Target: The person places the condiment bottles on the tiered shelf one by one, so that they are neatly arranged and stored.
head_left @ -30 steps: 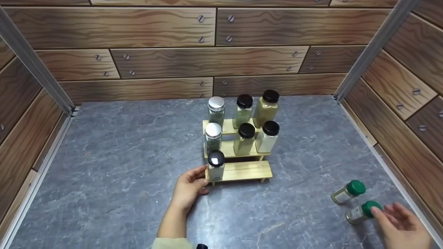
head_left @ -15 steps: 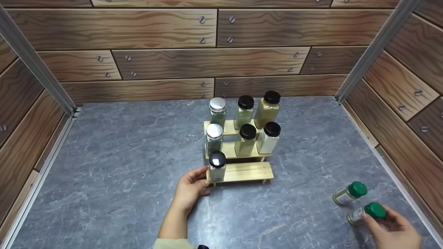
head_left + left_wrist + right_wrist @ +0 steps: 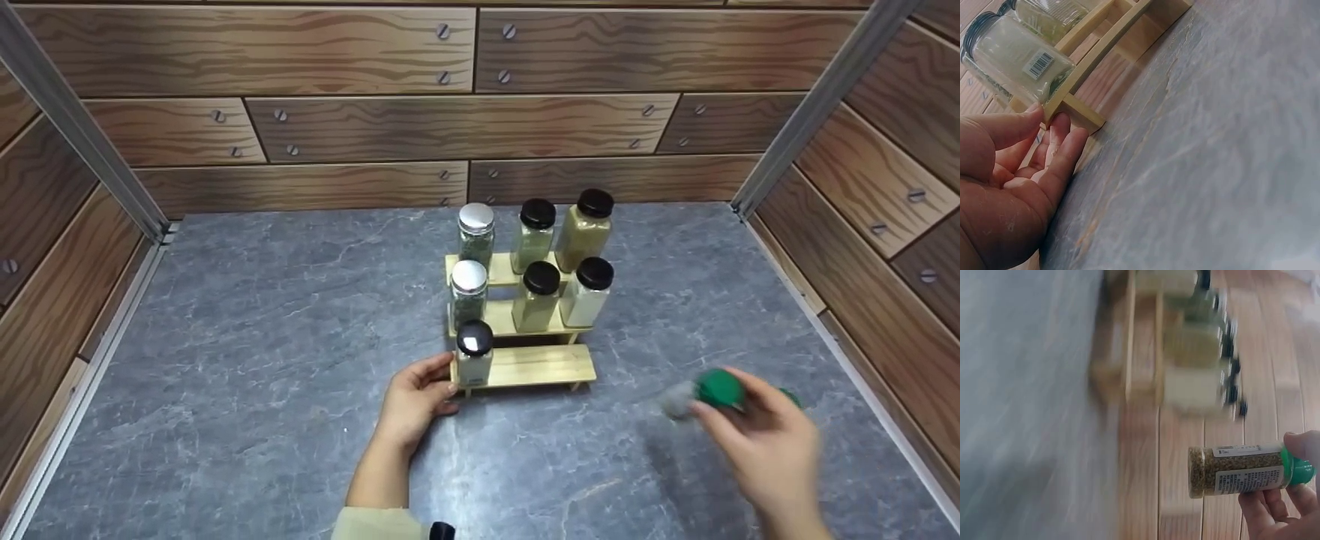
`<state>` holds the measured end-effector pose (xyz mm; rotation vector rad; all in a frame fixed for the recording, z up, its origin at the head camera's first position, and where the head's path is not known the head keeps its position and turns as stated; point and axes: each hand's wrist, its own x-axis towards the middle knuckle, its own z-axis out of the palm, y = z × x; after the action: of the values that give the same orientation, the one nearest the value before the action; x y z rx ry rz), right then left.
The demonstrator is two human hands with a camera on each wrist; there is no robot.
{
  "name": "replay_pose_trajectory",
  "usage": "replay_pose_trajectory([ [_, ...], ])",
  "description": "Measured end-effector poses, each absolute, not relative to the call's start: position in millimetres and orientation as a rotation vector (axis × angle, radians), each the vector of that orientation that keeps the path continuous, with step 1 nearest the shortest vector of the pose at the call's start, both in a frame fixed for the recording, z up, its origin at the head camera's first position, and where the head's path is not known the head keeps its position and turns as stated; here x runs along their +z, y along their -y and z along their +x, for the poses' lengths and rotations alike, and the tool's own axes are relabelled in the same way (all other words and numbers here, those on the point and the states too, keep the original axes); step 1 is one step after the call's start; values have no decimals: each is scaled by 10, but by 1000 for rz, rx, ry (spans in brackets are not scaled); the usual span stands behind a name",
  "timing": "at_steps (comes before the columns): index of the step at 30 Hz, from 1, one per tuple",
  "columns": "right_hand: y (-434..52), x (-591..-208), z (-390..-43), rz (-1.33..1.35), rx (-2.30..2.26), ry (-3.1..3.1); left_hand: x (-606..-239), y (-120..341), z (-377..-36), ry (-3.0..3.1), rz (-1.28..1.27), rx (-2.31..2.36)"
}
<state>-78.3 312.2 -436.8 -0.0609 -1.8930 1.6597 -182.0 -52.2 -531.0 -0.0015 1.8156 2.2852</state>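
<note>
My right hand [image 3: 772, 450] holds a green-capped spice jar [image 3: 1230, 467] by its cap end, above the table. In the right wrist view, brown-green granules and white labels show in this jar. My left hand [image 3: 409, 397] pinches the left front corner of a three-tier wooden spice rack [image 3: 544, 365], thumb on top and fingers below. A black-capped jar [image 3: 474, 364] stands at the left of the lowest tier. Silver-capped jars [image 3: 469, 279] and black-capped jars [image 3: 535, 307] fill the two upper tiers. The second green cap [image 3: 789, 396] is mostly hidden behind my right hand.
The rack stands on a grey marbled table [image 3: 262, 337]. Wood-patterned panels [image 3: 360, 127] with metal edge posts enclose the back and both sides. A small black object [image 3: 442, 531] shows at the bottom edge beside my left sleeve.
My right hand has closed round the nearer green-capped jar, lifted it and carried it left toward the rack. My left hand keeps its place at the rack's corner.
</note>
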Motion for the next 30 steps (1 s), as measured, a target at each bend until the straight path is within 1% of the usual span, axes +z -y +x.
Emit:
replay_pose_trajectory([
  [4, -2782, -4344, -1112, 222, 1772, 1924, -5315, 506, -1827, -1806, 8, 2281],
  [8, -2452, -4392, -1389, 330, 1781, 2012, -5301, 480, -1830, -1815, 15, 2270],
  [12, -2207, -4487, -1583, 321, 1808, 2064, -5288, 455, -1845, -1815, 27, 2268],
  [16, -2062, -4581, -1701, 260, 1865, 2096, -5286, 460, -1852, -1813, 21, 2269],
  [22, -1973, -4671, -1748, 152, 1881, 2151, -5277, 478, -1841, -1817, 28, 2270],
  [30, -1902, -4705, -1796, 124, 1885, 2183, -5318, 540, -1838, -1820, -1, 2274],
])
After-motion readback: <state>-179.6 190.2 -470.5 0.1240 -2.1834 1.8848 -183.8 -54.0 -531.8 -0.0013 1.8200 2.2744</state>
